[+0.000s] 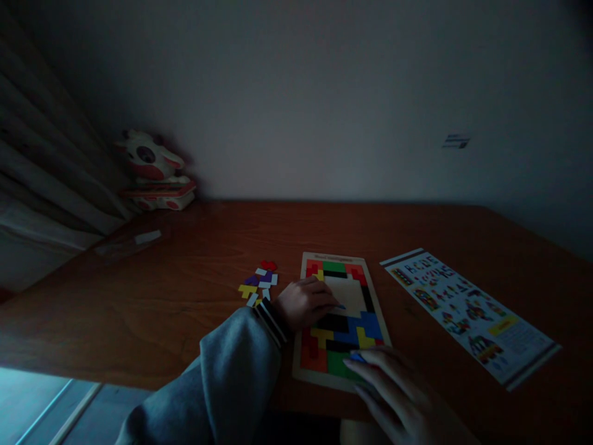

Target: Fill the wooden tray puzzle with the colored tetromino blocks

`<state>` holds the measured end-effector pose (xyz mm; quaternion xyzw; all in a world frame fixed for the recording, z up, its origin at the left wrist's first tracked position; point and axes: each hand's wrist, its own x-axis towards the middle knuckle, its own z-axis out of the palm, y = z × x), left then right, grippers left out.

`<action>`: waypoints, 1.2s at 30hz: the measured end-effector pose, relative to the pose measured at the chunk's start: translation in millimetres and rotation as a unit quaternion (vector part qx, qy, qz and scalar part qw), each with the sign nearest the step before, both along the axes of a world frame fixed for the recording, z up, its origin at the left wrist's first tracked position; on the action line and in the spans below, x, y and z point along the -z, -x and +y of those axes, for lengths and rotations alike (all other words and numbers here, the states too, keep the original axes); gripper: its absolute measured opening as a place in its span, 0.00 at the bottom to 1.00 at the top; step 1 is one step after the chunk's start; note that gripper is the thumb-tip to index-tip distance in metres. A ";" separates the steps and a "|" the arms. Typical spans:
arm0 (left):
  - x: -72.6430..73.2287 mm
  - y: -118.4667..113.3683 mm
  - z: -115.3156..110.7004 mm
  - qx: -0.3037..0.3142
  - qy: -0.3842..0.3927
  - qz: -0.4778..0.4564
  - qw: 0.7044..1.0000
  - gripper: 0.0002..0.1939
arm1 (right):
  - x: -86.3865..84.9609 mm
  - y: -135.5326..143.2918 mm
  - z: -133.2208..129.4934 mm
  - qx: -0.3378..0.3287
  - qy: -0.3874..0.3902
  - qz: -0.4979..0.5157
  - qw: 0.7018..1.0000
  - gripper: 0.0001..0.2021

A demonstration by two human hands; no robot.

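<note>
- On the table (393,228), seen from the head, a puzzle board (345,293) lies partly filled with coloured blocks (370,324).
- Across its left edge, the left hand (303,303) bunches its fingertips by a blue sliver (341,306); its grip I cannot tell.
- Apart, near the lower right corner, the right hand (401,389) holds a blue piece (357,356).
- Loose pieces (248,289) lie left.

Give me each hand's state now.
Left hand: curled over the puzzle board, grip cannot be told.
Right hand: apparently holding a blue puzzle piece.

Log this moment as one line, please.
left hand: over puzzle board | right hand: holding blue piece | loose pieces: left of board | leaflet: right of board
</note>
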<state>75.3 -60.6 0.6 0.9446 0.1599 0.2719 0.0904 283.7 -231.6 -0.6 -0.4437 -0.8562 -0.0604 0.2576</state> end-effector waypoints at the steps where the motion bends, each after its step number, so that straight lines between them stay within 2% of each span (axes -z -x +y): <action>1: -0.4 0.0 -0.1 0.001 0.001 0.001 1.000 0.11 | -2.9 0.8 -1.3 -0.012 -0.016 -0.011 1.000 0.14; 7: 1.9 0.3 0.3 0.000 -0.003 0.006 1.000 0.11 | -17.5 0.1 -1.4 -0.079 -0.071 -0.088 0.990 0.18; 20: 5.5 -0.2 0.7 -0.004 0.008 0.022 1.000 0.11 | -21.7 19.9 1.9 -0.085 -0.073 -0.065 0.992 0.14; 26: 2.1 0.0 -0.4 -0.004 0.000 0.034 0.999 0.11 | -15.6 24.4 -2.7 -0.078 -0.049 -0.051 0.994 0.15; 31: 2.9 -0.3 -0.4 -0.002 0.003 0.038 0.999 0.11 | -1.7 10.4 -4.9 -0.032 -0.074 -0.040 0.996 0.17; 36: 3.9 0.1 -0.3 -0.004 0.001 0.034 0.999 0.11 | -2.2 2.5 -6.8 -0.030 -0.064 -0.041 0.997 0.15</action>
